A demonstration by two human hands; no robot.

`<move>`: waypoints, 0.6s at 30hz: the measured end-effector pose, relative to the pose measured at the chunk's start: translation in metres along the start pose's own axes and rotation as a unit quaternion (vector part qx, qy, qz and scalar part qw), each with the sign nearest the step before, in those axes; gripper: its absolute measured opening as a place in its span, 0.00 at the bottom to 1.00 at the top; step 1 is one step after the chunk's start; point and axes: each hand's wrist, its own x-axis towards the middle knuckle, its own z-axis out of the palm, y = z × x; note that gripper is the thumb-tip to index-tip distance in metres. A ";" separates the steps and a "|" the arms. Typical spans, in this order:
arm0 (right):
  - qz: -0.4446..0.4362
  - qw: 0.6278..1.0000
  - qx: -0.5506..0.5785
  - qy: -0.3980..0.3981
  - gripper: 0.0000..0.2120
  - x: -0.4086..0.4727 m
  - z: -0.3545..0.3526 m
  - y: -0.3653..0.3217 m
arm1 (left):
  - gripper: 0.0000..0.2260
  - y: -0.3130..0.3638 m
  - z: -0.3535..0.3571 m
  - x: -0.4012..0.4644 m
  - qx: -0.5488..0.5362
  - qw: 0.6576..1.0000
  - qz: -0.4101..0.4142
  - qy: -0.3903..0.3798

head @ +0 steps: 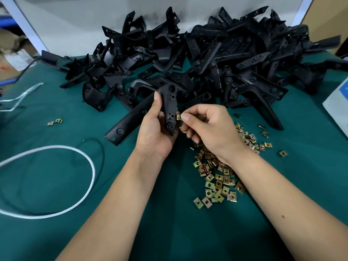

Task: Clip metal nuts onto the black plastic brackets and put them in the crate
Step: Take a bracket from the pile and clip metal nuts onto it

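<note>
My left hand [156, 132] grips a black plastic bracket [170, 102] upright above the green table, thumb along its left side. My right hand [209, 127] pinches a small brass-coloured metal nut [178, 117] between thumb and forefinger, right against the bracket's lower right edge. Another nut shows under the curled right fingers. A spread of loose metal nuts [218, 179] lies on the table below and right of my right wrist. A big heap of black brackets [207, 59] fills the back of the table. No crate is in view.
A long black bracket arm [128, 123] lies flat left of my left hand. Two stray nuts [55, 122] sit at the left. A white cord loop [56, 178] and a thin black cable lie front left. A white box [337, 110] stands at the right edge.
</note>
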 end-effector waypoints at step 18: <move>0.001 1.000 0.022 -0.020 0.06 -0.007 0.004 -0.001 | 0.23 -0.008 0.013 -0.006 0.014 0.998 -0.022 0.062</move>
